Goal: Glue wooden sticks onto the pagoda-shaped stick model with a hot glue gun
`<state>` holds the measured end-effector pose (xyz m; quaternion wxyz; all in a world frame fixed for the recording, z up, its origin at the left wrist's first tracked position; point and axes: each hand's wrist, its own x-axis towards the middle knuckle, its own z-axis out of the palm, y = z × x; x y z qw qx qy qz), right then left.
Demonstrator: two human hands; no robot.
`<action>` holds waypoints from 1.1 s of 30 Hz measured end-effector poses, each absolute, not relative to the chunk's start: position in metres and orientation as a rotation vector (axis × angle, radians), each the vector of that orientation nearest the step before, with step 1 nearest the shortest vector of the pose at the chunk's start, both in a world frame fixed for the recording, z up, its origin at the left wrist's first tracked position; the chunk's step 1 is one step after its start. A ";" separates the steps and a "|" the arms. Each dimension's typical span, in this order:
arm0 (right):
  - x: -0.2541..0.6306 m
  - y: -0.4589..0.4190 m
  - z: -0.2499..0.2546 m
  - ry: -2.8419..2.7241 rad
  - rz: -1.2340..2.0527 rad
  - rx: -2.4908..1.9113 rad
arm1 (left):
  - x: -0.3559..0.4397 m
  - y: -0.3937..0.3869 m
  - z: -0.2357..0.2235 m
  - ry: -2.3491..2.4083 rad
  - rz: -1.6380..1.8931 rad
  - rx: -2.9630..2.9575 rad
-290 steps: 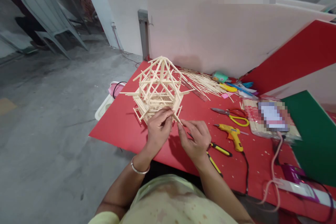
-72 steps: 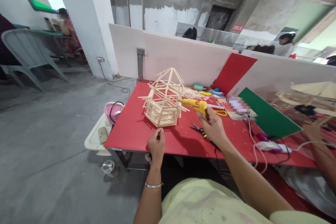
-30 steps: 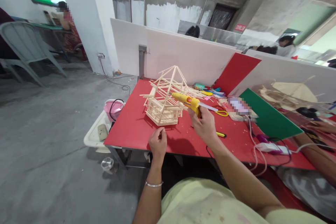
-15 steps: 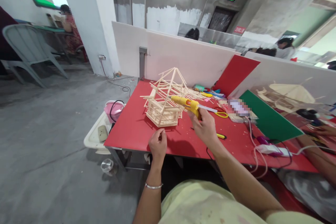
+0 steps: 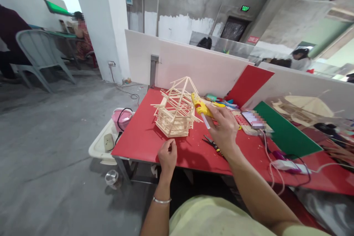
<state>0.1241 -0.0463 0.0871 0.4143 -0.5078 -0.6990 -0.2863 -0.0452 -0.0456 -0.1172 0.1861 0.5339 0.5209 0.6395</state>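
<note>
While grasping a glue gun [image 5: 199, 104] in the right fingers [image 5: 216, 112], shown tipping it nozzle-up after aiming at the stick frame [image 5: 179, 102] on the desk [image 5: 135, 136] just beyond curled-in, apparently empty left fingers [image 5: 172, 145]; seemingly pausing the gluing.

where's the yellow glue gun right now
In the head view, the yellow glue gun is in the right hand, above the red table, just right of the stick model.

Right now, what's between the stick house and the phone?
In the head view, between the stick house and the phone: the right hand, holding a yellow glue gun, and a mostly hidden yellow piece past the hand.
</note>
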 end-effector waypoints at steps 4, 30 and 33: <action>0.125 -0.044 0.082 -1.758 -0.902 -1.276 | -0.046 -0.046 -0.118 1.466 1.780 1.516; 0.111 -0.067 0.047 -1.853 -0.366 -1.269 | -0.047 -0.049 -0.112 1.456 1.751 1.521; 0.108 -0.061 0.055 -1.747 -0.187 -1.355 | -0.046 -0.050 -0.111 1.448 1.770 1.514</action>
